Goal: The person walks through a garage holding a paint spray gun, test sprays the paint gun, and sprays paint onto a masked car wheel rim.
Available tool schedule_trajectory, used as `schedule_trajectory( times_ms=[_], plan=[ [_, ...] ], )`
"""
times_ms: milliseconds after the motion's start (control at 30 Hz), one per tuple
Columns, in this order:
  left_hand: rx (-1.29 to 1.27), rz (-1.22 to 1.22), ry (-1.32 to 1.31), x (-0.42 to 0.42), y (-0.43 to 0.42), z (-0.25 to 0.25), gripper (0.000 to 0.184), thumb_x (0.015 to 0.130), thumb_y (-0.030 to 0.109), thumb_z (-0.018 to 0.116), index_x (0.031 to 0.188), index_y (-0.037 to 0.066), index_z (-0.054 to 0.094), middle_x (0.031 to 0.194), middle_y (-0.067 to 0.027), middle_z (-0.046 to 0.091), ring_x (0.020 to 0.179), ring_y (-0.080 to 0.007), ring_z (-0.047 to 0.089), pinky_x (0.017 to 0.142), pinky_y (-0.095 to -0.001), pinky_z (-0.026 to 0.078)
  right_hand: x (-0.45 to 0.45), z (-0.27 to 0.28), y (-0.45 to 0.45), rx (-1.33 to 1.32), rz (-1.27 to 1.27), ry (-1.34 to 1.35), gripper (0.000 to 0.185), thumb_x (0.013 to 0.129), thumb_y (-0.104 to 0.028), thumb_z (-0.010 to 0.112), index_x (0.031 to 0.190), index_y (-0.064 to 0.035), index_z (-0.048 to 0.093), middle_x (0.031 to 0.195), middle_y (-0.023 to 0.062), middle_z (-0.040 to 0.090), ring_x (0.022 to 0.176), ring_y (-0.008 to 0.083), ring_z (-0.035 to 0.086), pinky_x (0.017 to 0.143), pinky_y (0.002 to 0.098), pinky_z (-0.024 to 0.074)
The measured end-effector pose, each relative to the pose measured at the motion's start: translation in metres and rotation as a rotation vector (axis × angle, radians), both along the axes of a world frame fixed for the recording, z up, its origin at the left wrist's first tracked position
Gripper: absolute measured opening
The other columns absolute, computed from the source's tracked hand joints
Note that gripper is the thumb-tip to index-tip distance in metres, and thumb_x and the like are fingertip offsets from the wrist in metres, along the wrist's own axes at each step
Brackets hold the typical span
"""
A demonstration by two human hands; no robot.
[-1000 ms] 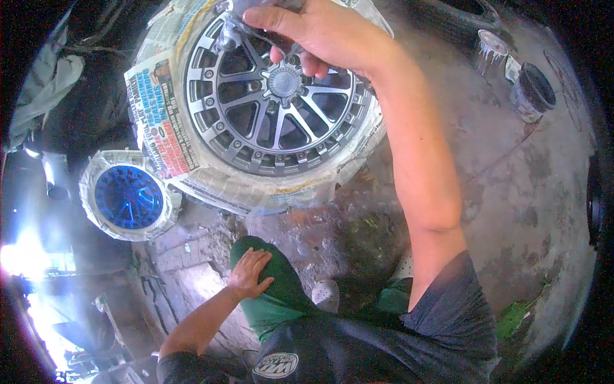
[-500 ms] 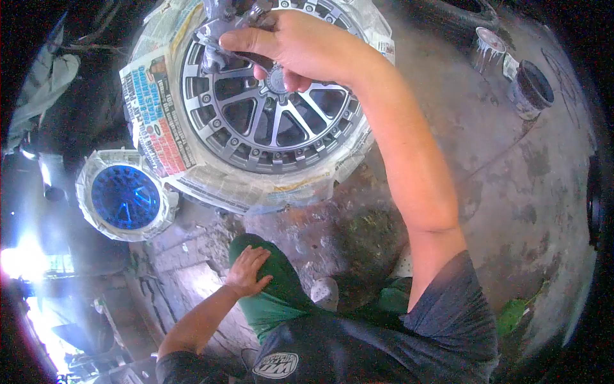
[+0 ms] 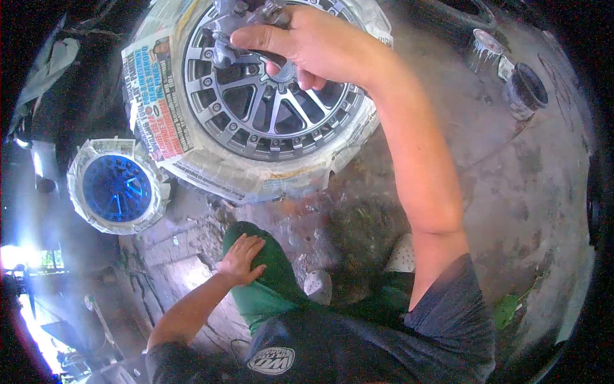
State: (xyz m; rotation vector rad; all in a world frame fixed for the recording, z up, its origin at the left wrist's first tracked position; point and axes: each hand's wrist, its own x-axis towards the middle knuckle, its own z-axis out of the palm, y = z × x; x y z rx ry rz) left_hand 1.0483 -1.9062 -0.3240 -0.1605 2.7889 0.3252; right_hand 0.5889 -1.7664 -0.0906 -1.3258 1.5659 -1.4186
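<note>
My right hand (image 3: 307, 48) is wrapped round a grey metal spray gun (image 3: 225, 32), held over the upper part of a large wheel. The wheel's silver-grey rim (image 3: 256, 144) has many spokes and a ring of bolts. Newspaper and tape (image 3: 167, 109) cover the tyre around it. The gun and hand hide part of the rim's upper half and some of its hub. My left hand (image 3: 242, 259) rests flat with fingers spread on my green-clad knee (image 3: 272, 256) and holds nothing.
A smaller-looking wheel with a blue rim (image 3: 117, 189), masked in paper, lies at the left. At the upper right stand a paint-streaked can (image 3: 487, 43) and a dark bucket (image 3: 524, 93). A dark tyre (image 3: 457, 13) is at the top edge. Bright light enters at left.
The spray gun in my right hand has moved left over the rim, then slightly back right. The view has shifted a little. My left hand has stayed on the knee.
</note>
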Motion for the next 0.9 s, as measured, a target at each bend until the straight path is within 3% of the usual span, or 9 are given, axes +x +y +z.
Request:
schedule_trajectory(
  times_ms=[100,200,500,600,800,900],
  plan=[
    [-0.032,0.012,0.015,-0.003,0.005,0.007,0.073,0.082,0.036,0.074,0.142,0.006,0.046,0.141,-0.0177,0.050,0.135,-0.0400,0.044,0.119,-0.0517,0.030,0.009,-0.016,-0.014,0.013,-0.123,0.153,0.056,0.089,-0.060,0.066,0.111,-0.0088,0.068,0.075,0.0034,0.061,0.043,0.0090,0.049,0.040,0.0235,0.0406],
    [-0.013,-0.014,0.047,-0.006,0.005,0.010,0.073,0.081,0.035,0.074,0.141,0.005,0.047,0.139,-0.0178,0.051,0.133,-0.0381,0.046,0.119,-0.0518,0.030,0.016,-0.022,-0.018,-0.081,-0.160,0.243,0.072,0.088,-0.070,0.059,0.086,0.0021,0.069,0.059,0.0117,0.062,0.048,0.0228,0.063,0.046,0.0350,0.0525],
    [0.017,-0.001,0.046,-0.005,0.001,0.007,0.072,0.081,0.034,0.074,0.141,0.004,0.047,0.136,-0.0187,0.052,0.132,-0.0383,0.047,0.119,-0.0521,0.030,0.021,-0.019,-0.016,-0.045,-0.122,0.164,0.076,0.087,-0.070,0.060,0.079,0.0049,0.066,0.055,0.0124,0.060,0.047,0.0233,0.062,0.050,0.0365,0.0526],
    [0.006,-0.011,0.041,-0.005,0.000,0.005,0.073,0.081,0.034,0.074,0.141,0.004,0.046,0.136,-0.0191,0.052,0.132,-0.0385,0.047,0.119,-0.0522,0.030,0.025,-0.009,-0.008,-0.046,-0.131,0.108,0.053,0.089,-0.057,0.068,0.108,-0.0080,0.067,0.074,0.0035,0.061,0.043,0.0103,0.049,0.040,0.0254,0.0398],
    [0.006,0.026,-0.050,-0.011,0.002,0.006,0.077,0.082,0.034,0.074,0.145,0.006,0.042,0.144,-0.0178,0.047,0.139,-0.0381,0.040,0.122,-0.0524,0.025,0.022,-0.028,-0.014,-0.026,-0.162,0.167,0.057,0.086,-0.061,0.069,0.107,-0.0080,0.067,0.075,0.0022,0.060,0.043,0.0097,0.048,0.041,0.0252,0.0408],
    [0.038,-0.043,0.021,-0.016,0.000,0.008,0.073,0.083,0.036,0.073,0.143,0.005,0.044,0.138,-0.0189,0.050,0.133,-0.0384,0.045,0.120,-0.0514,0.029,0.026,-0.028,-0.002,0.104,-0.137,0.142,0.059,0.085,-0.062,0.070,0.109,-0.0079,0.067,0.075,0.0018,0.059,0.046,0.0096,0.049,0.043,0.0252,0.0420]
  ],
)
